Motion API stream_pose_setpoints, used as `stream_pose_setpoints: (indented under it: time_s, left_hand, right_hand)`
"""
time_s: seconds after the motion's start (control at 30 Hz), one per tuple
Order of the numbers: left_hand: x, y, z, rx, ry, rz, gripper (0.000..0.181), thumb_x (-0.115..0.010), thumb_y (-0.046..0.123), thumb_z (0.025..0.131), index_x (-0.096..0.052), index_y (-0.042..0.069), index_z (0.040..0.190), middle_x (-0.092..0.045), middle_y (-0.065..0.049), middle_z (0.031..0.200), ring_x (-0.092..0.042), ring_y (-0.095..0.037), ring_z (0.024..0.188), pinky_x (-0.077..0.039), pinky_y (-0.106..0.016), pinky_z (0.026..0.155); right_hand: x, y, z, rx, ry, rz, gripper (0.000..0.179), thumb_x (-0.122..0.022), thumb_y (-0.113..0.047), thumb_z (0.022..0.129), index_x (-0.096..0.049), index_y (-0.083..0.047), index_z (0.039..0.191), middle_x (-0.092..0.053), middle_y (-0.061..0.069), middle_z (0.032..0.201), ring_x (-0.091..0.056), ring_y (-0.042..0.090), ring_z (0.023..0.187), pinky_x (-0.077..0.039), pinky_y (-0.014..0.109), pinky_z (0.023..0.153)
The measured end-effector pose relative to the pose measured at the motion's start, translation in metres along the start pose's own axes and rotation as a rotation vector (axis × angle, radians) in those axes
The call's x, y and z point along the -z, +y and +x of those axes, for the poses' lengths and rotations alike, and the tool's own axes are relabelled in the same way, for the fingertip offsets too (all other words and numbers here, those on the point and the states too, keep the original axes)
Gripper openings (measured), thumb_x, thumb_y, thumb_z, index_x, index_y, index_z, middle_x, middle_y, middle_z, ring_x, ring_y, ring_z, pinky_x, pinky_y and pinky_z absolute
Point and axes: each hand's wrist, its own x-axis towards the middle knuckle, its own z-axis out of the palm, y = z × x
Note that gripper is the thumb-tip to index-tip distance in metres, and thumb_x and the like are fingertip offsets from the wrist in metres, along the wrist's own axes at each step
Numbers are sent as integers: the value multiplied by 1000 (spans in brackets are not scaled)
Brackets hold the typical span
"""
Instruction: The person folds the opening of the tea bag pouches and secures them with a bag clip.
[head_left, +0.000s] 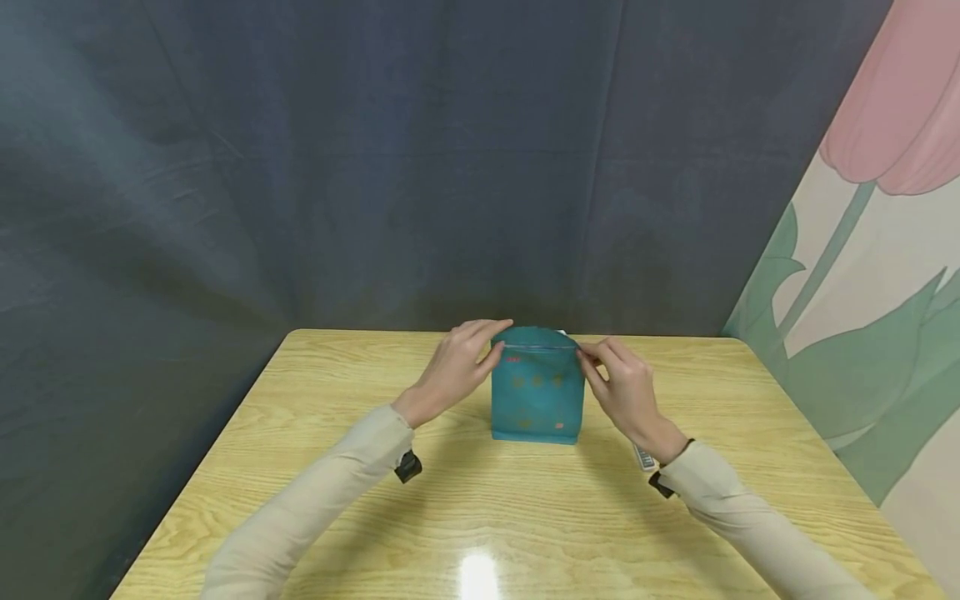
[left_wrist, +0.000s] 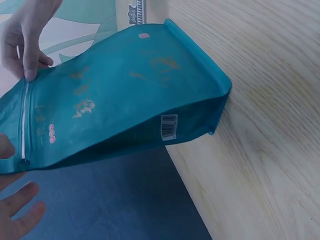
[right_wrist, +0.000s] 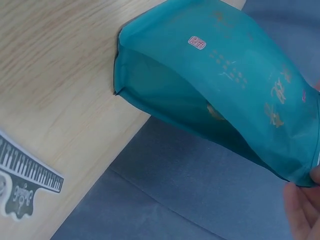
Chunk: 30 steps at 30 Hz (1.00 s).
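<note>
A teal stand-up zip pouch (head_left: pixel 537 396) with gold and pink print stands upright on the table. Near its top left corner is my left hand (head_left: pixel 459 360); the thumb lies on the front by the zip strip, and the index finger is behind the top edge. In the left wrist view the other fingers of that hand (left_wrist: pixel 22 212) spread below the edge. My right hand (head_left: pixel 621 385) pinches the top right corner at the zip line. The pouch's side gusset (right_wrist: pixel 165 95) is folded out in the right wrist view. The inside of the pouch is hidden.
A flat piano-shaped piece (right_wrist: pixel 31 175) with a white border lies on the table, partly behind my right wrist in the head view. The wooden table (head_left: pixel 337 517) ends at a dark curtain (head_left: pixel 420 167). To the right is a wall with a painted tulip (head_left: pixel 892 100).
</note>
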Motion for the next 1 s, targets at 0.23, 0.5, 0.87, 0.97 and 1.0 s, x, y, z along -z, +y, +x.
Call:
stream_pose_setpoints:
  time_s: [0.23,0.5,0.87,0.97,1.0]
  left_hand:
    - [-4,9,9,-23,-7,21,36,-62,10,99,-61,6,134,-67,-9,123,-62,-23,113,-47,-38,97]
    - [-9,15,17,-35,-31,72,32,-61,14,99,-64,7,131,-68,-6,120,-64,-20,107,-50,-38,90]
    - [-15,27,30,-49,-51,144,29,-60,20,101,-67,12,128,-69,-2,119,-65,-17,99,-47,-34,79]
    - [-18,31,33,-54,-56,159,28,-60,21,101,-67,13,127,-68,-1,119,-65,-17,99,-45,-34,80]
    - [-18,33,33,-55,-57,164,28,-60,21,101,-68,13,126,-68,-1,120,-65,-16,99,-44,-34,80]
  right_hand:
    - [1,0,1,4,-7,-7,7,-74,5,84,-71,2,89,-62,8,77,-65,22,67,-53,39,57]
    - [2,1,0,27,-16,-29,13,-75,9,80,-73,3,91,-60,8,75,-62,22,63,-51,38,53]
    - [5,2,0,143,-85,-99,7,-70,5,87,-71,4,94,-57,10,79,-54,21,59,-46,35,48]
    - [4,3,-2,160,-94,-103,8,-70,6,86,-71,4,94,-57,11,80,-54,21,59,-46,35,48]
    - [4,3,-2,161,-97,-105,8,-70,7,86,-70,4,94,-57,11,80,-54,21,59,-46,35,48]
